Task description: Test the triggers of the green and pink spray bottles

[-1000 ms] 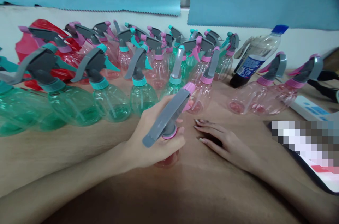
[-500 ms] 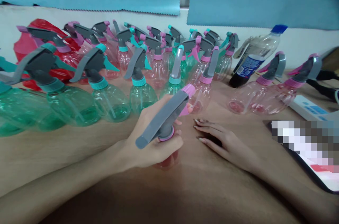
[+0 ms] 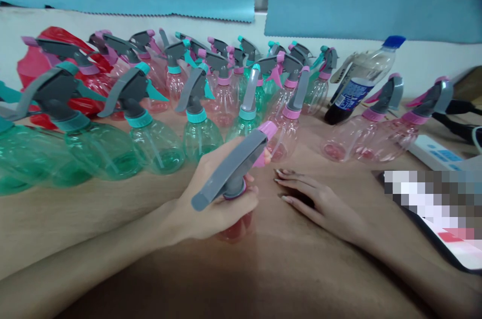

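Note:
My left hand (image 3: pixel 211 203) is wrapped round a pink spray bottle (image 3: pixel 235 226) standing on the wooden table (image 3: pixel 94 208) near me. Its grey trigger head (image 3: pixel 229 168) with a pink nozzle sticks up above my fingers. My right hand (image 3: pixel 320 203) lies flat on the table just to the right of the bottle, fingers stretched out and holding nothing. Behind both hands stand rows of green spray bottles (image 3: pixel 150 143) and pink spray bottles (image 3: pixel 226 98).
A dark soda bottle with a blue cap (image 3: pixel 357 88) leans at the back right. Two pink spray bottles (image 3: pixel 361 133) lie tilted at the right. A red bag (image 3: pixel 37 68) sits at the back left. A blurred flat object (image 3: pixel 433 208) lies at the right edge.
The spray bottle's trigger head has turned slightly in my left hand. My right hand has stayed flat in place.

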`<state>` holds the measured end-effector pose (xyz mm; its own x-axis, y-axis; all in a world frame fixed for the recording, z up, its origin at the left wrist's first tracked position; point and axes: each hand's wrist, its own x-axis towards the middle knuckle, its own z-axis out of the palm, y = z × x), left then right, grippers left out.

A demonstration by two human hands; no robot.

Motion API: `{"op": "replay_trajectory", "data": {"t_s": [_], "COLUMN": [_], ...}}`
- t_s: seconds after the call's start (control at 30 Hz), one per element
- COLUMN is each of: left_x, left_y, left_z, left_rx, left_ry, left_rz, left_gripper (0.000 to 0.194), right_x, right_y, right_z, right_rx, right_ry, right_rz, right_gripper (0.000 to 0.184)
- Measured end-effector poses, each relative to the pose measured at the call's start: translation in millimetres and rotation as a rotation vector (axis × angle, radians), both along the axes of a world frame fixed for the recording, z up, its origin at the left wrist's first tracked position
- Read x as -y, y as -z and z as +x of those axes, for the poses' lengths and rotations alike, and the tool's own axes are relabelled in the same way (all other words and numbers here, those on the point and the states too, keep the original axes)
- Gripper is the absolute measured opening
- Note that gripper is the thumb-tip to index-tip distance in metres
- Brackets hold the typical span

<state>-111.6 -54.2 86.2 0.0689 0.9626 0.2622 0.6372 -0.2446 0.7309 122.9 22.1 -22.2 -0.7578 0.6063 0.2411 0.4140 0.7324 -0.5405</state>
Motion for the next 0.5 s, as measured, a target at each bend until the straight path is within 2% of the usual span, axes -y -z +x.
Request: {"op": "replay_trajectory", "data": {"t_s": [0.17,0.5], "left_x": [-0.4,0.1], "left_y": [5.9,10.4], "left_z": [1.5,2.1], "left_rx": [0.113,0.078], "left_ry": [0.095,0.078], "left_rz": [-0.015,0.018], "left_gripper": [0.054,0.053], "right_x": [-1.0,-0.5], "right_y": [1.0,1.4], "right_z": [0.7,0.4], "right_rx": [0.011,0.021], "right_ry": [-0.003,-0.004], "right_rz": [0.007,0.011], "right_gripper": [0.038,0.037]}}
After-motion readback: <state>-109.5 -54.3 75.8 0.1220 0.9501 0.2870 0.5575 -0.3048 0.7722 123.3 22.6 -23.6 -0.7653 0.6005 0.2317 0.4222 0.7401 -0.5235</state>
